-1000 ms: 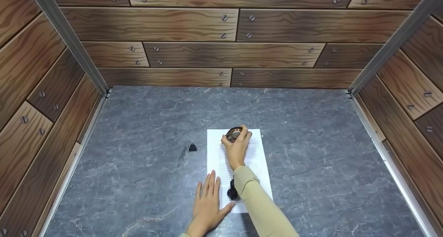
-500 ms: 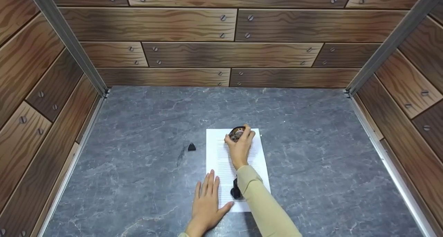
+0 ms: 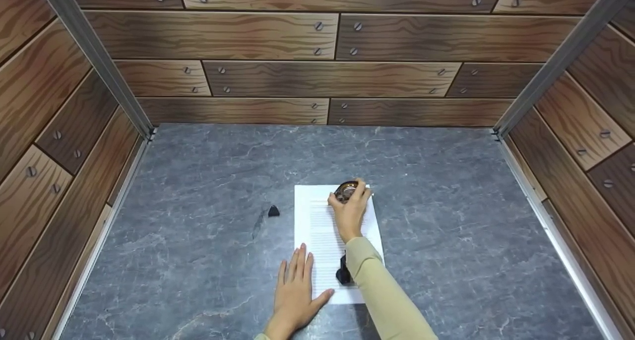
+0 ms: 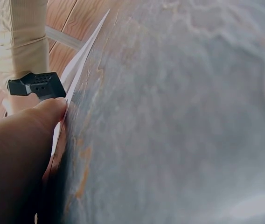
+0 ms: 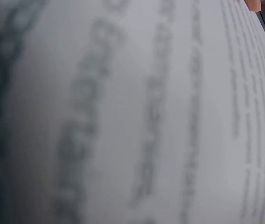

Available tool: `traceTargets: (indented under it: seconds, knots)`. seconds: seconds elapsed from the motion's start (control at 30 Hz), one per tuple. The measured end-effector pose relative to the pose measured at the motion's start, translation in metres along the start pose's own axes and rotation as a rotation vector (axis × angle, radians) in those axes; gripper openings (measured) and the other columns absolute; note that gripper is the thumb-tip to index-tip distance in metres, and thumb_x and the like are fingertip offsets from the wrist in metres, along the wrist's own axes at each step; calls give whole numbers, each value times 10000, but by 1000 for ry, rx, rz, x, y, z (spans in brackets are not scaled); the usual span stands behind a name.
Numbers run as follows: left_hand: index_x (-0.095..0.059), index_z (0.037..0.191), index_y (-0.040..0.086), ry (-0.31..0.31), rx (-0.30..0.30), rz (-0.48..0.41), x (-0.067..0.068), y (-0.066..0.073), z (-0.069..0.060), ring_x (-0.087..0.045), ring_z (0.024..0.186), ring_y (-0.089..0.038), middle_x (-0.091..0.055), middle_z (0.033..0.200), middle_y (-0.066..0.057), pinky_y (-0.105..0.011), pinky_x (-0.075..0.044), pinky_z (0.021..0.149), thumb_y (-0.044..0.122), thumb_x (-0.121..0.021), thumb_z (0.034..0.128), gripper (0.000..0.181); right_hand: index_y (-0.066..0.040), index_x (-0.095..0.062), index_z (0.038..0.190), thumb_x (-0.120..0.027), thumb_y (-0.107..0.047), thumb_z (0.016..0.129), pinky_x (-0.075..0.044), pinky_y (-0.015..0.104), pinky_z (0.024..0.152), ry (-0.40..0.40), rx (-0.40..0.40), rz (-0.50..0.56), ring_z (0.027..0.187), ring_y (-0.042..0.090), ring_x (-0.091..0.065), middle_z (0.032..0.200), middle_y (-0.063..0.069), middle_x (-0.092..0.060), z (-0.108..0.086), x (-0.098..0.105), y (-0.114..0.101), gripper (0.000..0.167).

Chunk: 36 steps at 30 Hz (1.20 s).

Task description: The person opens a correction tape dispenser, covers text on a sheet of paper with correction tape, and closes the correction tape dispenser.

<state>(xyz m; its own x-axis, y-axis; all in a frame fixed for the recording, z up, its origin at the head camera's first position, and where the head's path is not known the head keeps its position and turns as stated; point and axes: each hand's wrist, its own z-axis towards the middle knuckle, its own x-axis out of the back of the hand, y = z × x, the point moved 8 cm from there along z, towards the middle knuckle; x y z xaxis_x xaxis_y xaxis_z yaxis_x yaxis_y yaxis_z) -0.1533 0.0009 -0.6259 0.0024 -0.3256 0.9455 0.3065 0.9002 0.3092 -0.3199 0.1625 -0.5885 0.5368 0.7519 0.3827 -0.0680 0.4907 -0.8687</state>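
A white sheet of printed paper [image 3: 325, 226] lies on the grey marbled table. Near its top right corner, my right hand [image 3: 351, 215] grips a round, glassy amber-brown object with a dark rim [image 3: 345, 190] between thumb and fingers. Part of that object is hidden by the fingers, so its exact kind is unclear. My left hand [image 3: 293, 290] rests flat with straight fingers over the paper's lower left edge. In the left wrist view, the left thumb [image 4: 34, 121] meets the paper's edge. Large blurred lines of print [image 5: 156, 107] fill the right wrist view.
A small black pointed object [image 3: 274, 211] stands on the table left of the paper. A black wrist device [image 3: 343, 273] sits under the right forearm, over the sheet. Wood-patterned walls [image 3: 268, 77] with metal corner posts [image 3: 106, 67] enclose the table.
My right hand has slid a little to the right along the paper's upper part, carrying the round glassy object. The left hand has stayed in place.
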Motion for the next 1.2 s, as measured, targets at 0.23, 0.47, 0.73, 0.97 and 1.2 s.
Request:
traceTargets:
  seconds: [0.23,0.47,0.73,0.97,1.2]
  knots:
    - [-325,1541,40,-16,4,-2,-1,0,-1,-192,1491,-295,-162,1640,-153,-536,-169,1174,754,-394,908,956,-16,-402,1410,-807,-140,781,-526,491,892,5,-5,0,1113,420,-542,1296,245,-397,3,5,4,758]
    - [-312,1547,43,-34,6,-25,-1,0,0,-164,1499,-295,-152,1644,-146,-543,-157,1175,743,-406,911,951,-47,-351,1455,-786,-163,828,-526,506,883,-30,-33,13,1144,425,-530,1342,248,-366,6,14,10,772]
    - [-333,1533,26,-9,-3,-13,2,1,0,-192,1488,-306,-191,1630,-163,-542,-169,1166,733,-434,905,951,-46,-352,1439,-784,-133,829,-512,517,903,-26,-40,39,1181,411,-500,1363,249,-344,11,20,16,752]
    - [-349,1522,19,15,-11,-21,3,2,-1,-215,1478,-316,-215,1620,-172,-550,-183,1158,727,-450,903,945,-49,-374,1422,-797,-123,813,-517,515,887,-5,-38,26,1157,410,-507,1334,241,-359,13,26,20,745]
    - [-350,1523,23,19,-6,-8,4,2,-1,-212,1480,-310,-216,1621,-167,-547,-183,1160,728,-449,902,944,-40,-381,1425,-802,-119,787,-500,502,933,25,-41,2,1175,418,-503,1336,251,-368,16,32,23,768]
